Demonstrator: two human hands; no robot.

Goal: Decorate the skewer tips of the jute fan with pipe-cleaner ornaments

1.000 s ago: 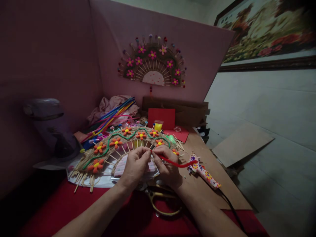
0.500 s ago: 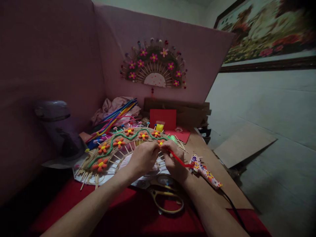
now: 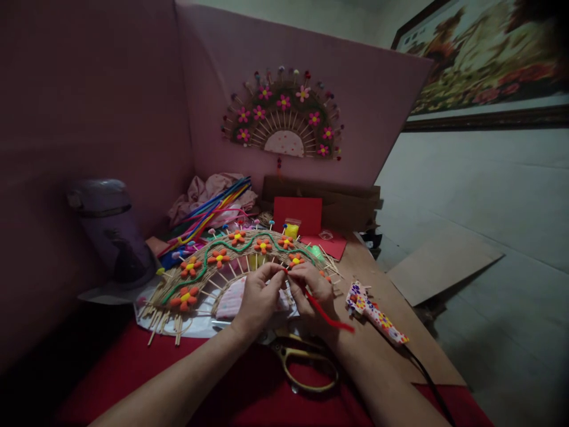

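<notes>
The nearer fan (image 3: pixel 242 252), lying on the table, looks well advanced: its woven band already carries orange flowers (image 3: pixel 219 258) with yellow centres, a green wavy strip (image 3: pixel 205 260) runs between them, and bead-tipped sticks (image 3: pixel 271 224) stand along the far edge. The red strip (image 3: pixel 331 321) seems only begun; it is in the hands, over the near right part of the fan, and not fixed to anything. The left hand (image 3: pixel 261 296) and the right hand (image 3: pixel 312 292) both pinch its one end between thumb and forefinger, fingertips almost meeting, while the rest trails free to the near right. Whether that end is folded or rolled cannot be told. The finished-looking fan (image 3: pixel 284 144) on the far panel has a red ornament (image 3: pixel 280 165) hanging below; the nearer fan's low middle is partly hidden by the hands, so whether it has a match is unclear
</notes>
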